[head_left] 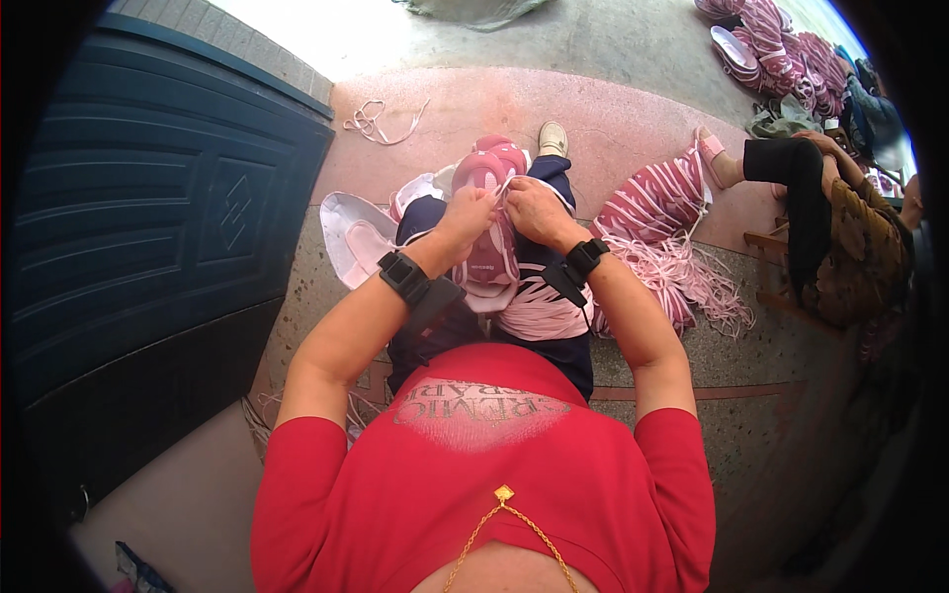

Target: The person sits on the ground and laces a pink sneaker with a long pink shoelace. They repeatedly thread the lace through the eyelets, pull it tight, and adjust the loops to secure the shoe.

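Observation:
A pink and white shoe upper rests across my lap between my knees. Over its lacing area my left hand is closed in a pinch, on what looks like a pale pink shoelace. Close beside it, my right hand also pinches the pale lace, part of which shows by the fingertips. My fingers hide most of the strand and the eyelets. A bundle of pink shoelaces lies on my right thigh, below the right wrist.
More white and pink uppers lie by my left knee. Right of me are a tied stack of pink uppers and loose laces. A stray lace lies ahead. A dark blue door stands left; another person sits right.

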Demonstrator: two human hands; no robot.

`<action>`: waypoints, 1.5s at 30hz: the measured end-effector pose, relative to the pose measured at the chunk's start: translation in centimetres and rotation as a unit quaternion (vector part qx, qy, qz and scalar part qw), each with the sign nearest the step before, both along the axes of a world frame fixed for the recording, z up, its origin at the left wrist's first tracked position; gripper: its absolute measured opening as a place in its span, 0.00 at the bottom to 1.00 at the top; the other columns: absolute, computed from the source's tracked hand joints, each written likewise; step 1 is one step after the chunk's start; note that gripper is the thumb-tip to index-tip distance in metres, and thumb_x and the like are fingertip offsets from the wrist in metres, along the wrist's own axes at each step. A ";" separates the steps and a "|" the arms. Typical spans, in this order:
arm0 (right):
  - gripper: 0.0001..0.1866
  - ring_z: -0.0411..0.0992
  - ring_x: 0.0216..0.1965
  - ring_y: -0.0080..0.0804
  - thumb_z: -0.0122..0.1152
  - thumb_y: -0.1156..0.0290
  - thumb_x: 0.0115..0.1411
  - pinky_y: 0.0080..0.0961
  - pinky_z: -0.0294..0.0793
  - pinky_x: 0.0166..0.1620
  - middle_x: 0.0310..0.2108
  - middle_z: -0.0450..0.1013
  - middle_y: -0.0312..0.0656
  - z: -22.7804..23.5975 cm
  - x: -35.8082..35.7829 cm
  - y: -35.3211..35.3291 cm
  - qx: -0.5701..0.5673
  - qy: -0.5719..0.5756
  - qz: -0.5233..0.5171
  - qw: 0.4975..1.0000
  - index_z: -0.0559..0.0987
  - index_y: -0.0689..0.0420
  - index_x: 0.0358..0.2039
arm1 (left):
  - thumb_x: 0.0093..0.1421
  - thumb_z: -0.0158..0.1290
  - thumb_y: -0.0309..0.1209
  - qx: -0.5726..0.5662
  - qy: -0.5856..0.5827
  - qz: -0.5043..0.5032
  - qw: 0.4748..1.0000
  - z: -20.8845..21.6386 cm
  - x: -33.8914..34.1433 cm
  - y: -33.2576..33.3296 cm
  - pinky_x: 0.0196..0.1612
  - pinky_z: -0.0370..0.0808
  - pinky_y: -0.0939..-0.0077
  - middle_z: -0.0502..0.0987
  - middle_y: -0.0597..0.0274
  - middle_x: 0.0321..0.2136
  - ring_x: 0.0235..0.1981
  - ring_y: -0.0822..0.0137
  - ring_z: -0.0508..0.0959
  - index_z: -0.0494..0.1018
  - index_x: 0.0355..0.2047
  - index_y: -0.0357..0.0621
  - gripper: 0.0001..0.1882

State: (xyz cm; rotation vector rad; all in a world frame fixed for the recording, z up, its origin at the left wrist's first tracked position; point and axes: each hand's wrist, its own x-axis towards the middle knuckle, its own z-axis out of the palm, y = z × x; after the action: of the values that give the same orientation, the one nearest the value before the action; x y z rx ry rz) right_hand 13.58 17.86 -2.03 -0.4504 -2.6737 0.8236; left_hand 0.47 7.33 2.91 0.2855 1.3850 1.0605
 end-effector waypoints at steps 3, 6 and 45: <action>0.09 0.70 0.42 0.44 0.52 0.70 0.52 0.37 0.69 0.46 0.34 0.72 0.45 0.4 -0.1 -0.2 0.005 -0.042 -0.006 0.999 0.79 0.60 0.23 | 0.63 0.44 0.28 0.023 0.015 0.021 0.999 -0.3 0.2 0.1 0.34 0.71 0.84 0.72 0.65 0.28 0.28 0.75 0.72 0.68 0.29 0.42 0.06; 0.08 0.70 0.41 0.42 0.53 0.69 0.53 0.37 0.68 0.45 0.34 0.72 0.44 1.9 -0.7 -0.5 0.023 -0.107 -0.012 0.994 0.80 0.57 0.25 | 0.63 0.44 0.28 0.031 0.040 0.037 0.998 -0.6 0.4 -0.4 0.34 0.71 0.84 0.72 0.65 0.28 0.29 0.75 0.72 0.68 0.30 0.42 0.06; 0.07 0.73 0.37 0.37 0.54 0.73 0.56 0.31 0.72 0.42 0.32 0.74 0.44 4.6 3.9 -5.7 -0.121 0.200 -0.028 0.972 0.78 0.57 0.34 | 0.61 0.48 0.36 0.132 0.473 -0.334 0.804 5.1 -0.3 -4.7 0.27 0.70 0.74 0.76 0.57 0.26 0.21 0.67 0.74 0.74 0.33 0.38 0.12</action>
State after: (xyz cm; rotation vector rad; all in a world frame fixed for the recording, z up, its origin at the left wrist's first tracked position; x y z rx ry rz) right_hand 17.51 12.15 2.58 -0.3667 -2.1943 1.0992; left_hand 0.17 2.67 8.02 1.5609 1.7631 0.4674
